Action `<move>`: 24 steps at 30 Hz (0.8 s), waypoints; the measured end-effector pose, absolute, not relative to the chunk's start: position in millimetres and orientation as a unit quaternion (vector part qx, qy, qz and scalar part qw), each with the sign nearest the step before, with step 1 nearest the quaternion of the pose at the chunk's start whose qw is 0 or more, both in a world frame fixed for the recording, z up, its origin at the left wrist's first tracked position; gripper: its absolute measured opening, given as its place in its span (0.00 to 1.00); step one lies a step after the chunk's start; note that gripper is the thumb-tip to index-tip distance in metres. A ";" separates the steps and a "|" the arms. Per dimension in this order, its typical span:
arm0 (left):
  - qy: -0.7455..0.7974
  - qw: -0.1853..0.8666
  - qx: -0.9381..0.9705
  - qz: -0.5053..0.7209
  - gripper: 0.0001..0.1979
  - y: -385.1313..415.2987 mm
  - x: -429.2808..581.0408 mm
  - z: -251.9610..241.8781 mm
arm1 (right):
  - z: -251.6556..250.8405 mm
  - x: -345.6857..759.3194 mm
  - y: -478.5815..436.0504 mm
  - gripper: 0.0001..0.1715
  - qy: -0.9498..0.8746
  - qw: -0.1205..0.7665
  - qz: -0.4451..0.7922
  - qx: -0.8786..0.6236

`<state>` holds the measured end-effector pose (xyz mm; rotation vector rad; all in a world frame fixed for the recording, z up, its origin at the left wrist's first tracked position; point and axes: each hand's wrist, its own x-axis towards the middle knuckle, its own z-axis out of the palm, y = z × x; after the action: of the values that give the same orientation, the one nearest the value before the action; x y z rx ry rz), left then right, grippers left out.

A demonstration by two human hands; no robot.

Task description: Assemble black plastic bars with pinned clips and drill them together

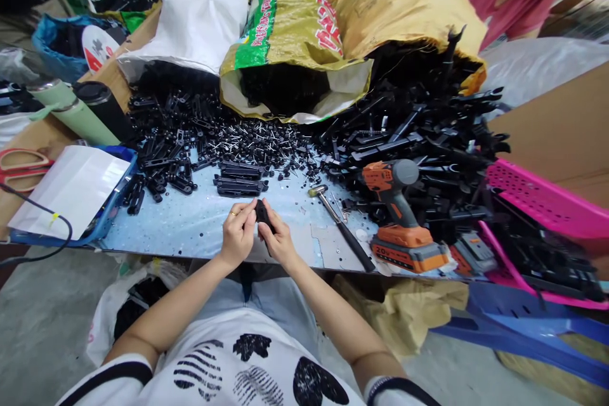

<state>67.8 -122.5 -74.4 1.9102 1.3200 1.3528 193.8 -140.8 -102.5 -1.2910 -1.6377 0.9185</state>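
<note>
Near the front edge of the table, my left hand (pixel 239 233) and my right hand (pixel 278 235) meet around one small black plastic part (pixel 261 212). Fingers of both hands are closed on it, and its lower portion is mostly hidden by them. A ring shows on a left finger. Just beyond the hands lie a few long black plastic pieces (pixel 241 186), side by side. Behind these spreads a heap of small black pins with shiny metal shanks (pixel 261 143). A hammer (pixel 342 228) with a dark handle rests to the right of my right hand.
An orange cordless drill (pixel 399 216) stands on the right, before piled black parts (pixel 428 139) and a pink basket (pixel 547 200). Open sacks (pixel 297 19) line the back. At left are a blue tray (pixel 111 216), scissors (pixel 23 168) and a green bottle (pixel 76 114).
</note>
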 end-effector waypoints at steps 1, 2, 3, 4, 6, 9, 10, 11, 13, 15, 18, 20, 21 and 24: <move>0.495 0.224 0.691 0.477 0.19 -122.5 65.6 -79.8 | -102.8 194.8 -135.5 0.33 -0.672 0.395 0.366 -0.508; 0.518 0.223 0.686 0.460 0.20 -123.3 63.2 -86.0 | -102.3 198.3 -126.3 0.32 -0.700 0.360 0.362 -0.500; 0.546 0.223 0.681 0.434 0.20 -124.9 60.5 -92.2 | -100.9 204.9 -112.8 0.30 -0.729 0.319 0.348 -0.496; 0.575 0.220 0.678 0.401 0.21 -126.9 57.6 -97.5 | -98.4 214.7 -94.7 0.28 -0.753 0.280 0.321 -0.502; 0.606 0.193 0.702 0.320 0.26 -130.0 52.0 -103.1 | -90.8 243.4 -46.9 0.25 -0.763 0.227 0.217 -0.566; 0.510 0.128 0.830 0.187 0.29 -124.9 47.7 -97.9 | -75.6 299.4 36.8 0.22 -0.695 0.183 0.006 -0.696; 0.451 0.115 0.874 0.142 0.28 -120.4 48.1 -94.2 | -70.5 317.2 62.0 0.21 -0.687 0.146 -0.044 -0.710; 0.395 0.107 0.907 0.098 0.27 -115.3 49.3 -90.3 | -66.0 332.9 83.8 0.19 -0.691 0.112 -0.067 -0.711; 0.334 0.093 0.937 0.032 0.25 -105.6 53.3 -84.1 | -59.3 355.8 115.6 0.17 -0.698 0.083 -0.073 -0.707; 0.340 0.074 0.937 0.005 0.24 -99.9 56.5 -81.2 | -56.5 367.3 132.2 0.17 -0.702 0.076 -0.063 -0.705; 0.385 0.050 0.921 0.000 0.23 -100.0 55.9 -83.0 | -54.0 368.6 136.1 0.17 -0.699 0.077 -0.069 -0.707; 0.413 0.048 0.909 -0.001 0.22 -102.2 52.6 -86.4 | -48.4 360.5 125.2 0.16 -0.701 0.082 -0.080 -0.704; 0.425 0.052 0.904 0.002 0.21 -102.9 50.8 -88.4 | -44.1 353.5 114.7 0.16 -0.708 0.088 -0.091 -0.695; 0.434 0.076 0.897 0.027 0.21 -102.0 47.7 -93.7 | -32.8 320.1 59.6 0.25 -0.753 0.108 -0.132 -0.636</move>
<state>47.7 -102.0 -93.7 2.6893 1.3024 0.0817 320.1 59.6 -32.8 -1.8699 -2.2145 -0.3885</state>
